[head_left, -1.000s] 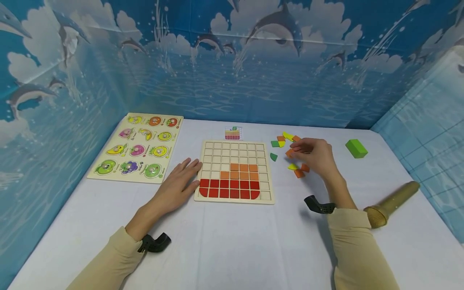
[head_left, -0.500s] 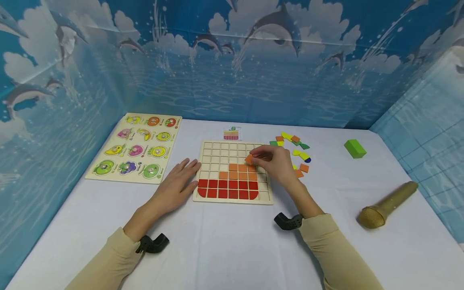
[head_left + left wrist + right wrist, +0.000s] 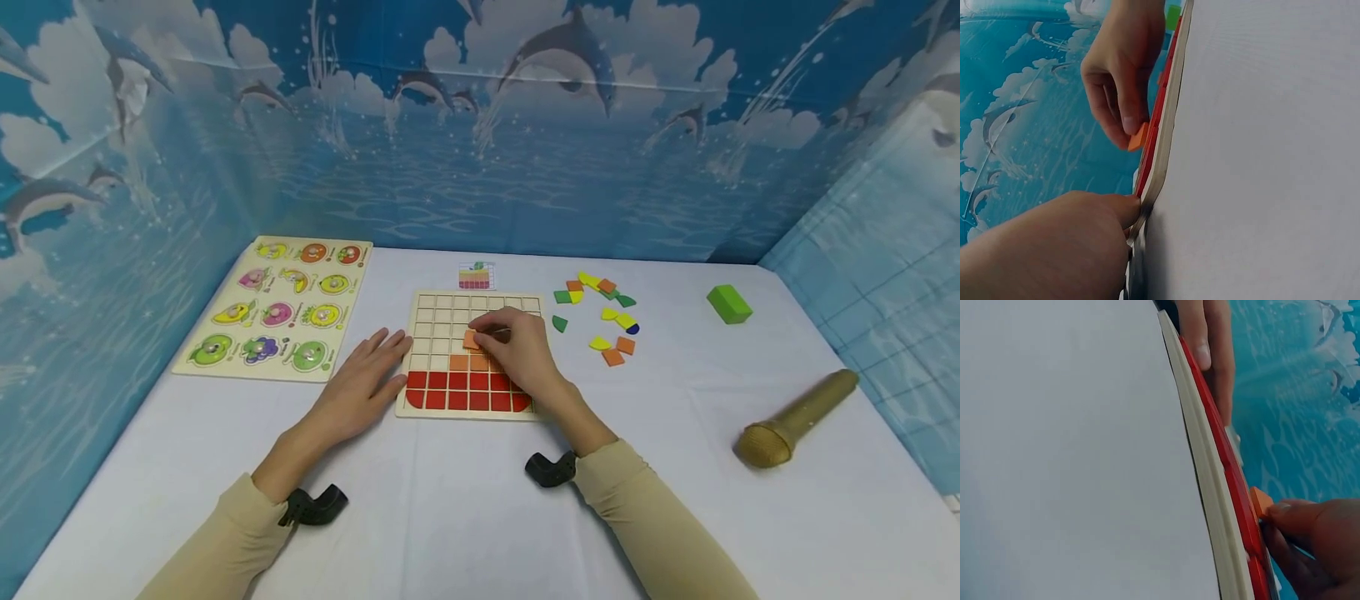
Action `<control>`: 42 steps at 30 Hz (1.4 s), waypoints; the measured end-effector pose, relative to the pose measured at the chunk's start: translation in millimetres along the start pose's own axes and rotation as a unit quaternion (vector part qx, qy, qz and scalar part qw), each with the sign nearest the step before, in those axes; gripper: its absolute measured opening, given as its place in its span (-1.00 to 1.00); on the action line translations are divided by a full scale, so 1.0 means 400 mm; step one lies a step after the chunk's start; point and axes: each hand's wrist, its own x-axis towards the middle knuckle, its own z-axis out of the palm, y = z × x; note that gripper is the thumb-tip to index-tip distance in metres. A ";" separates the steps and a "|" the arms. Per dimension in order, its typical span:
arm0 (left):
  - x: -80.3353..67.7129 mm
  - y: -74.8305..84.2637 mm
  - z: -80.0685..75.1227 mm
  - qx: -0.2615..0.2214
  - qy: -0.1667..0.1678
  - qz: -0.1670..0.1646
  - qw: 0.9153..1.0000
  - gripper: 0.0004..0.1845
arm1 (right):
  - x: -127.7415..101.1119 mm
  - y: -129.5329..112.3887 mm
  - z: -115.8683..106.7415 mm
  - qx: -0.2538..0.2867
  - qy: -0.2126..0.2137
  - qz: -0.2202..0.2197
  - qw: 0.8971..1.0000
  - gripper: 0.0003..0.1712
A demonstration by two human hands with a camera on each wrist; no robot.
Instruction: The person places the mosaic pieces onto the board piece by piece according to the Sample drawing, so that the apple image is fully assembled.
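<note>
My right hand [image 3: 522, 350] pinches an orange square tile [image 3: 470, 340] between thumb and fingertips, close over the wooden grid board [image 3: 435, 302]. In both wrist views the pinched tile [image 3: 1139, 137] stands tilted at the board's surface. Two rows of red tiles [image 3: 457, 400] fill the near part of the grid, with orange tiles [image 3: 459, 362] behind them, some hidden under my right hand. My left hand [image 3: 366, 382] lies with fingers extended at the board's left edge, its fingertips touching the rim. In the right wrist view the left fingers [image 3: 1194, 337] show beside the board.
Loose orange, yellow, green and blue pieces [image 3: 613, 357] lie right of the board. A small pattern card [image 3: 477, 276] sits behind it. Left is a fruit puzzle board [image 3: 273, 292]; farther right are a green block [image 3: 729, 304] and a gold microphone [image 3: 795, 421]. A dolphin-printed curtain [image 3: 450, 200] borders the table.
My right hand has moved left from the loose pieces to the board, carrying the orange square tile toward the grid's middle. My left hand has stayed at the board's left edge.
</note>
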 end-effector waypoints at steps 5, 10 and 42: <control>0.005 -0.001 0.003 0.001 -0.003 -0.002 1.000 -0.33 | -0.004 -0.014 0.024 -0.017 0.009 -0.018 1.000 -0.81; 0.009 0.004 0.002 -0.002 -0.008 -0.003 1.000 -0.33 | -0.011 -0.012 0.037 -0.019 0.013 -0.035 0.999 -0.87; 0.000 -0.003 -0.002 0.008 -0.001 0.003 1.000 -0.33 | -0.018 -0.014 0.004 -0.052 -0.040 -0.042 0.997 -0.82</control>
